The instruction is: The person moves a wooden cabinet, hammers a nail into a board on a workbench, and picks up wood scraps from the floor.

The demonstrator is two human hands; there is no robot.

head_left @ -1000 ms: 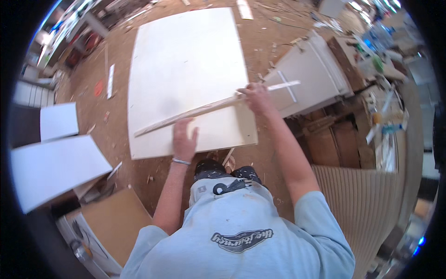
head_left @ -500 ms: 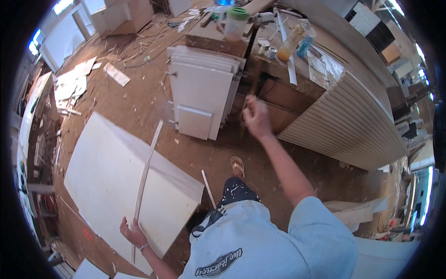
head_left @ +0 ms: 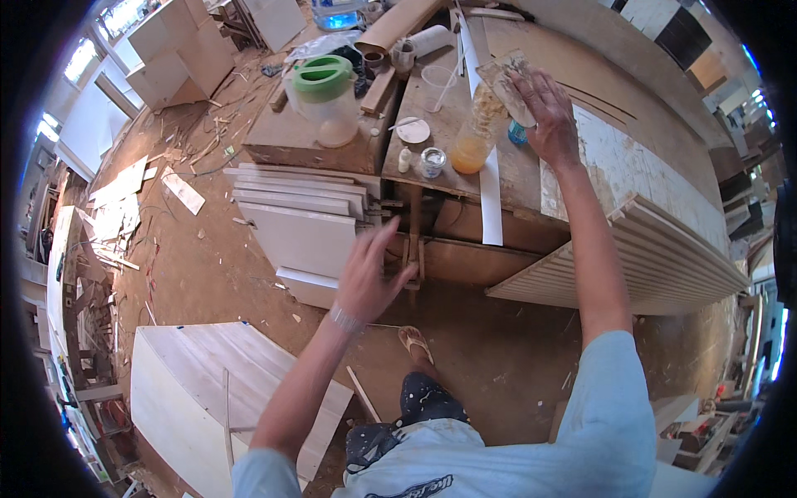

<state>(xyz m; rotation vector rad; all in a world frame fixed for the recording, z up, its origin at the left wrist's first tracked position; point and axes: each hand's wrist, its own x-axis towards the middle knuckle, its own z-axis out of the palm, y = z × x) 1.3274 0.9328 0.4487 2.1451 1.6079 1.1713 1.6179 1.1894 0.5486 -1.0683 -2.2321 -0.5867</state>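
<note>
Up at the far side of the counter point(head_left: 448, 124), at full reach: right hand point(head_left: 548, 116), fingers curled and clamped on a crumpled clear packet point(head_left: 508, 81). Just below that packet, and seemingly touching it, a clear bottle point(head_left: 473, 145) with orange liquid in its lower part, standing upright on the counter; whether packet and bottle neck join, impossible to tell. Long axis of the bottle vertical, tilted slightly toward the right hand by the lens. Long axis of the packet slanting from upper left down to the palm.

Well apart from all that, low and toward the body: left hand point(head_left: 369, 278), fingers spread, palm free, clamped on nothing, hanging in mid-air over the front edge of the counter and a stack of white panels point(head_left: 299, 207). Hands far from each other, then, with the right by a long way the nearer to bottle and packet, and both of these up and to the right of the left hand.

Near the bottle: a small jar point(head_left: 432, 162) just to its left, a jug with a green lid point(head_left: 325, 95) further left, a long white strip point(head_left: 490, 195) running down over the counter edge. On the floor at lower left, a white board point(head_left: 191, 390) with a thin batten point(head_left: 226, 407) lying lengthwise on it. At right, a slatted panel point(head_left: 639, 261) leaning out from the counter.
</note>
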